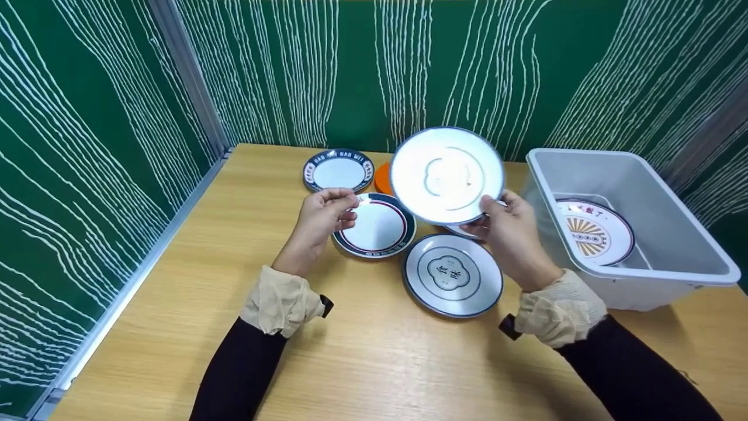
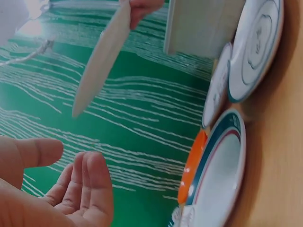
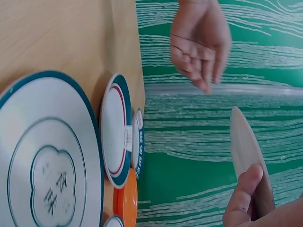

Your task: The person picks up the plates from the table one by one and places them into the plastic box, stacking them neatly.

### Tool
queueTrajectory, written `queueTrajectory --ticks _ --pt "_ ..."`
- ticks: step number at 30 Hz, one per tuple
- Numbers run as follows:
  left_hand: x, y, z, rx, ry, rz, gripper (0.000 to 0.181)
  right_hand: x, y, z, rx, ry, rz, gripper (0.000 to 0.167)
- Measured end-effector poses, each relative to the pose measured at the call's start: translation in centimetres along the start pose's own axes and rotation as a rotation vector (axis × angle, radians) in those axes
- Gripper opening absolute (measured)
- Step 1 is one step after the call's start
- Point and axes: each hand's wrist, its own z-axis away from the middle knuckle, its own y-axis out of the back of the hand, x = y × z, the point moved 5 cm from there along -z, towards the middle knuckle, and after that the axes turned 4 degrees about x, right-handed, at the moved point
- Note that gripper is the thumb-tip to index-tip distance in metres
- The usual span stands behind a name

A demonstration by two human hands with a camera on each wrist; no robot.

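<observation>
In the head view my right hand (image 1: 514, 237) pinches a white plate with a thin blue rim (image 1: 447, 175) by its lower right edge. The plate is lifted above the table, and bright glare washes out its middle. From the right wrist view the same plate (image 3: 251, 156) appears nearly edge-on, thumb against its face. My left hand (image 1: 321, 225) hovers apart from that plate, holding nothing; the left wrist view shows a gap between thumb and fingers (image 2: 97, 184). Below it lies a plate with a dark band and red ring (image 1: 377, 227). A plate with a flower-shaped outline (image 1: 453, 276) sits nearer me.
A grey plastic bin (image 1: 672, 234) stands at the right, with a sunburst-patterned plate (image 1: 596, 233) inside. At the back lie a dark-rimmed lettered plate (image 1: 338, 171) and an orange dish (image 1: 383, 179), partly covered. Another plate (image 2: 218, 87) is largely hidden in the head view. A green wall (image 1: 362, 70) borders the wooden table (image 1: 362, 362).
</observation>
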Motion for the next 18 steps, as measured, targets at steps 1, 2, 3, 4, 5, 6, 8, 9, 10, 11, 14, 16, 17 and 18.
queueTrajectory --ticks 1,2,3,4,5,6,8,9,10,11,14,16,17,18 --pt "-0.3 0.1 -0.3 0.006 0.010 -0.011 0.024 -0.1 0.6 0.0 0.012 -0.007 -0.020 0.043" --pt "-0.5 0.2 -0.6 0.014 0.020 -0.021 0.023 -0.2 1.1 0.0 0.024 -0.014 -0.041 0.044" --pt "-0.8 0.4 -0.9 0.019 0.030 -0.030 0.024 -0.4 1.7 0.0 0.037 -0.020 -0.063 0.045" --pt "-1.0 0.5 -1.2 0.025 0.036 -0.037 0.024 -0.6 2.2 0.0 0.048 -0.023 -0.089 0.047" --pt "-1.2 0.7 -1.5 0.033 0.042 -0.047 0.025 -0.8 2.7 0.0 0.057 -0.025 -0.119 0.048" --pt "-1.4 0.9 -1.8 0.042 0.048 -0.060 0.024 -1.0 3.2 0.0 0.063 -0.028 -0.152 0.050" --pt "-1.9 1.3 -2.3 0.055 0.054 -0.088 0.025 -1.5 4.1 0.1 0.072 -0.030 -0.193 0.051" --pt "-2.1 1.5 -2.5 0.059 0.056 -0.102 0.026 -1.8 4.5 0.1 0.077 -0.029 -0.204 0.053" --pt "-2.3 1.7 -2.7 0.064 0.060 -0.116 0.026 -2.1 4.9 0.2 0.080 -0.029 -0.215 0.055" --pt "-2.6 1.9 -2.9 0.070 0.067 -0.129 0.026 -2.4 5.4 0.2 0.086 -0.027 -0.213 0.057" --pt "-3.7 2.5 -3.4 0.087 0.098 -0.142 0.030 -3.2 7.0 0.3 0.112 0.007 -0.203 0.058" --pt "-4.4 2.9 -3.7 0.103 0.131 -0.136 0.032 -3.6 8.1 0.2 0.127 0.039 -0.225 0.053" --pt "-4.7 3.1 -3.8 0.110 0.150 -0.130 0.033 -3.7 8.6 0.2 0.135 0.057 -0.239 0.049" --pt "-5.0 3.2 -3.9 0.113 0.167 -0.122 0.034 -3.8 9.2 0.1 0.143 0.073 -0.260 0.043"
